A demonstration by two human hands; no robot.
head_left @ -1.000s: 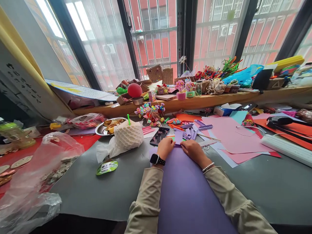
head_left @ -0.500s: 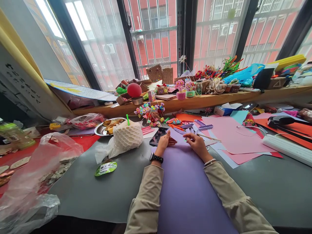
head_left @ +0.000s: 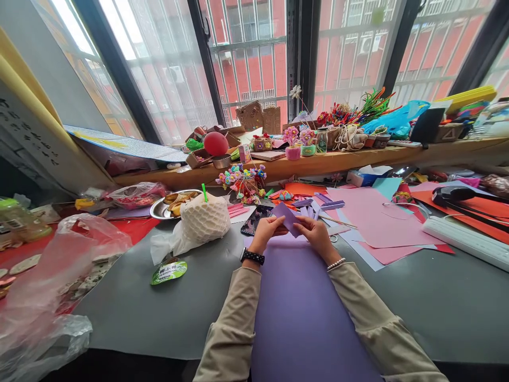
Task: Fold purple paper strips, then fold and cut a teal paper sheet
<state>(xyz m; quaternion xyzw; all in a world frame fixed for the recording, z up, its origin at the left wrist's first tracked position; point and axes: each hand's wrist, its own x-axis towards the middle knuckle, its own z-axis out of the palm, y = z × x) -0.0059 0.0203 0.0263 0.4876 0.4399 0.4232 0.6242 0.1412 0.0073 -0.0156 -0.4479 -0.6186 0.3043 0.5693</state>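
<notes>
1. At the left, the foam-netted coconut (head_left: 204,217) with its green straw (head_left: 204,192) stands on the tabletop (head_left: 159,318), well apart from the work; best to keep it there, since a spill would spoil paper.
2. The smartphone (head_left: 250,225) lies just beyond the left hand, partly hidden by it; a low wrist could nudge it, so lifting the wrist slightly would help.
3. The left hand (head_left: 268,233) pinches the left side of the small purple paper (head_left: 287,219). A light, flat pinch should steady it without denting.
4. The paper is held up between both hands, tilted, above the far end of the large purple sheet (head_left: 306,307). Whether it is folded I cannot tell; edges should be matched before any crease is pressed.
5. The right hand (head_left: 314,233) has finger and thumb closed on the paper's right corner. Even tension from both sides would keep it from twisting.
6. Purple paper strips (head_left: 333,205) lie beyond the right hand; sleeves and knuckles should clear them.
</notes>
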